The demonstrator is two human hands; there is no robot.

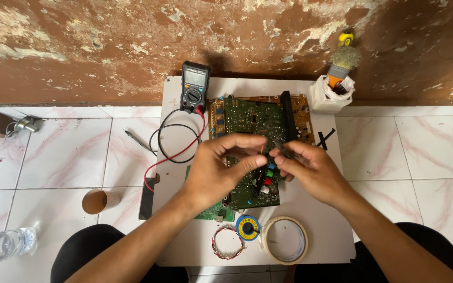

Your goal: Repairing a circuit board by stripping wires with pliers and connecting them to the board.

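Note:
My left hand (221,167) and my right hand (310,170) meet above a large green circuit board (250,118) lying on a white board (315,230) on the floor. My right hand pinches a small dark tool, maybe tweezers (281,148), its tip pointing toward my left fingertips. My left thumb and fingers are curled close to that tip; whether they hold a small part is too small to tell. Coloured connectors (268,175) on the circuit board show between my hands.
A black multimeter (194,86) with red and black leads (176,144) sits at the back left. A tape roll (285,239), solder spool (247,228) and wire coil (227,242) lie in front. A white cup with a brush (336,86), a cardboard tube (98,200) and a plastic bottle (3,245) stand around.

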